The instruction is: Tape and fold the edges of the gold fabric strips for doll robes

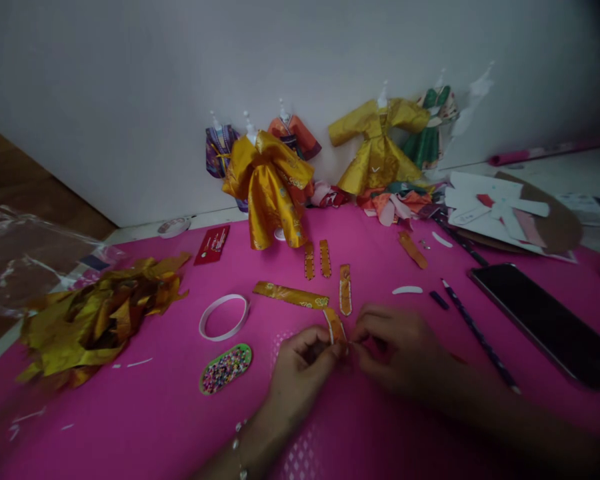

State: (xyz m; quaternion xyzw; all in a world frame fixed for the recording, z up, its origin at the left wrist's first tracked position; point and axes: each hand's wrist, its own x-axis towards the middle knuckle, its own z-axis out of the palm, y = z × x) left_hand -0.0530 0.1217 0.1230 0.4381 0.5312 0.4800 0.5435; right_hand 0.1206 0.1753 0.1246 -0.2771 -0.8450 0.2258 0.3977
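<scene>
1. Gold strip (334, 325) w/ pale edging: over the pink mat (170, 427), btwn both hands, top end leaning to 11 o'clock.
2. L hand (305, 363): thumb + fingers pinching strip's lower end.
3. R hand (405, 347): fingertips drawn together just beside that end, at 4 o'clock; pic dim + blurry, so can't tell if they grip smth thin.
4. From strip: long gold band (290, 295) at 10 o'clock, trimmed gold piece (345, 291) at 12–1.
5. Pale ring (203, 328) at 9; green tray (247, 349) w/ mixed beads (225, 370) at 8.
6. Dark pencil (480, 335) + phone (545, 320) approx 3.
7. Gold-dressed figure (270, 193), upright, at 11.
</scene>
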